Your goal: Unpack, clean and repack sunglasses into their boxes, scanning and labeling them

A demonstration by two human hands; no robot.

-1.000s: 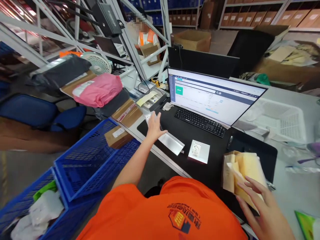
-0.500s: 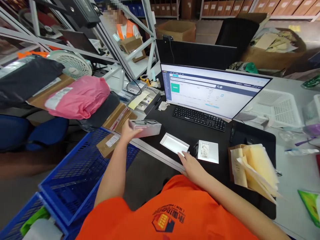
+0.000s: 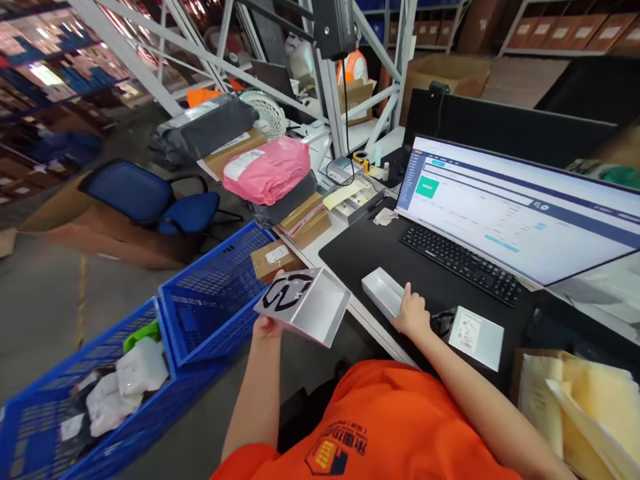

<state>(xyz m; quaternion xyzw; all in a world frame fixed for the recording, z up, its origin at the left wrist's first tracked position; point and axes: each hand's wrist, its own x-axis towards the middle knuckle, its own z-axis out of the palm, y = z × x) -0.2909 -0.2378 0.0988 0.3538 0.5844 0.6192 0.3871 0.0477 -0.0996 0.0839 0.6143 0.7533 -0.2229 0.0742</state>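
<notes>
My left hand [image 3: 267, 327] is closed around a white box lid [image 3: 320, 308]. A black looped shape is printed on the lid's top, and its hollow open side faces right. It is held tilted in the air past the desk's front edge. On the desk my right hand [image 3: 414, 313] grips the right end of a shallow white box tray [image 3: 384, 293], with the index finger pointing out. Its other fingers are curled and partly hidden. Right of that hand lie a white box with a label [image 3: 477, 339] and a dark cable-like item [image 3: 443, 323].
A monitor [image 3: 515, 207] and a keyboard [image 3: 460, 263] stand behind the hands. Blue crates [image 3: 200, 293] are on the left, below parcels including a pink bag [image 3: 270, 170]. Yellow envelopes [image 3: 580, 400] lie at right. Another person [image 3: 354, 67] is behind the frame.
The view has swung left. My left hand has brought the lid off the desk toward me and turned its open side into view. My right hand stays at the tray.
</notes>
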